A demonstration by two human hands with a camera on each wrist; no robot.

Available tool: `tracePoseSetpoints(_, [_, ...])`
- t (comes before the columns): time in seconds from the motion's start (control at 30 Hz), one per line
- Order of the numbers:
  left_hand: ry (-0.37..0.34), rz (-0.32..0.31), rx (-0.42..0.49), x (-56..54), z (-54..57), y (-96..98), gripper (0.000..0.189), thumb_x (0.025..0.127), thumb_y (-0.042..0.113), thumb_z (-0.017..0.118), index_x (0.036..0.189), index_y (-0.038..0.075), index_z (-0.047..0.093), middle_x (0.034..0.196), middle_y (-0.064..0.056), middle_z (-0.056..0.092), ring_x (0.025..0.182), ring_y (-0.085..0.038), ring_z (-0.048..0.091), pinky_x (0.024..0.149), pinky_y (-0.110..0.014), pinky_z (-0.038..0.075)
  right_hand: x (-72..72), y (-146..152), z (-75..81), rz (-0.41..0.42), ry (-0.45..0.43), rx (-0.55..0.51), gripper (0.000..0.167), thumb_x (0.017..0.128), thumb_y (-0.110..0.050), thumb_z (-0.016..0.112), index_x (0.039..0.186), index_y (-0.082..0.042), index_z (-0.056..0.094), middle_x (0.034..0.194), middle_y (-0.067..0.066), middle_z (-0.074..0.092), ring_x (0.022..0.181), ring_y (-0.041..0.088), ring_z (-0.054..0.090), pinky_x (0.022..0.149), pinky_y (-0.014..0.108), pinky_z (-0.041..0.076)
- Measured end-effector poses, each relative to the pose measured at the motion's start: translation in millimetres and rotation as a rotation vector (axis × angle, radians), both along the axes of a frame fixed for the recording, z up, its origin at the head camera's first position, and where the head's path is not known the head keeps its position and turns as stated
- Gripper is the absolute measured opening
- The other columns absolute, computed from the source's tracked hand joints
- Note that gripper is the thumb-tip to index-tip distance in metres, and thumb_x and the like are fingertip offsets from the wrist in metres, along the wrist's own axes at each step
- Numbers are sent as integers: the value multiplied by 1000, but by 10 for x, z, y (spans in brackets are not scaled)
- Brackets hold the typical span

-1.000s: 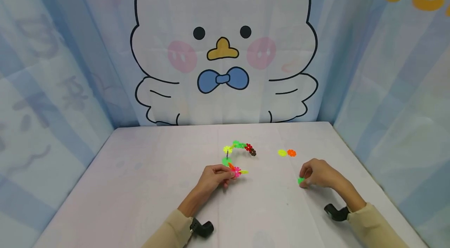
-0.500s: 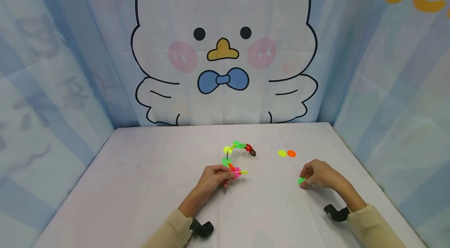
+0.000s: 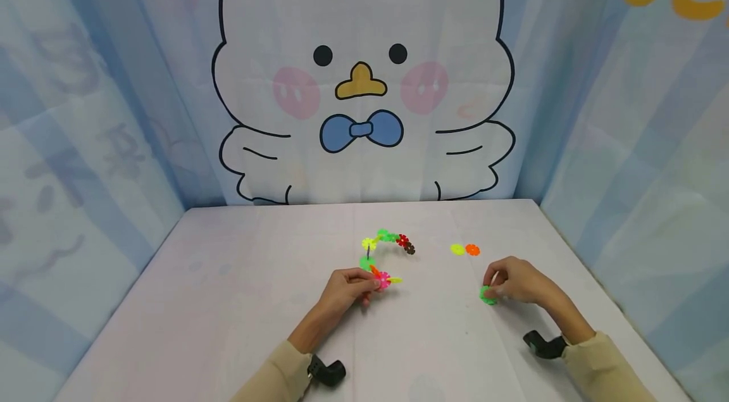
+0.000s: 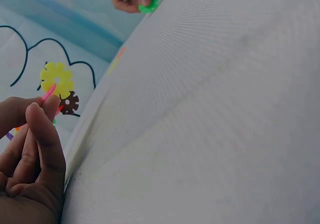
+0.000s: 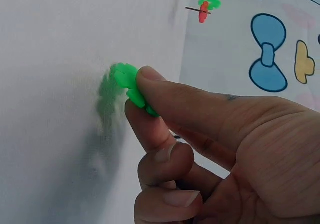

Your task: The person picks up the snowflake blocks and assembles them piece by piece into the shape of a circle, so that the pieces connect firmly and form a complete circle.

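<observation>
My left hand pinches a pink snowflake disc between thumb and fingertips, at the near end of a curved chain of interlocked plastic discs. A yellow disc joins the pink one, seen edge-on in the head view. Farther along the chain come a green disc, a yellow disc, more green, then a red disc and a brown disc. Off to the right, my right hand holds a separate green snowflake disc between thumb and index finger, tilted close over the white table.
Beyond the right hand, a loose yellow disc and an orange disc lie side by side on the white tabletop. A printed curtain stands behind the table, with more curtain along both sides.
The green disc in my right hand has turned and shows more of its face, and that hand has shifted slightly left. The left hand and the chain stay put.
</observation>
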State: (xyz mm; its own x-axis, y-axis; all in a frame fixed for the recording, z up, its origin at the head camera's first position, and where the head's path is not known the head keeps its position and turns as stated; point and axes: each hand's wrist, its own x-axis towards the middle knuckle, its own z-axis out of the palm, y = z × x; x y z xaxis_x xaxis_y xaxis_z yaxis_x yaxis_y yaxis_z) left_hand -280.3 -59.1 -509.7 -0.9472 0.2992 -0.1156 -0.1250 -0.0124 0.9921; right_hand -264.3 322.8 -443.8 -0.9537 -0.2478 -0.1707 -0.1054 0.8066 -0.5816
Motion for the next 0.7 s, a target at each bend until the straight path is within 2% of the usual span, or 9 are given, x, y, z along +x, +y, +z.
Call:
tracePoseSetpoints(0.2, [-2,-3,-1,-9,-18,-12,16,96,10,76,104,-4,74,88,-6,81,61,-7,60,62,-20,52,-57,-137,-37,-3,-15,-86,21,86,-21,87,97,-6,77,73,-1,67,72,15,58,63,25,47])
tracePoseSetpoints(0.43, [-8,-10,1,-6,-23,-16,18,97,12,77,105,-4,74,91,-8,81,62,-7,61,63,-21,53,-146,-345,-97,73,-76,-205,22,92,-22,82,101,-5,73,60,-4,52,58,10,48,55,22,34])
tracePoseSetpoints(0.57, [-9,-13,5,-11,-31,-22,19,96,12,77,105,-5,74,88,-6,81,61,-7,61,63,-21,53,-198,-486,-115,86,-93,-237,21,95,-24,80,102,-6,73,60,-3,55,56,11,47,53,21,31])
tracePoseSetpoints(0.7, [-8,-16,5,-12,-29,-29,19,96,12,77,105,-5,74,88,-5,81,61,-7,61,63,-20,53,-239,-660,-127,52,-123,-288,21,96,-24,80,106,-7,71,66,0,62,58,13,47,53,21,31])
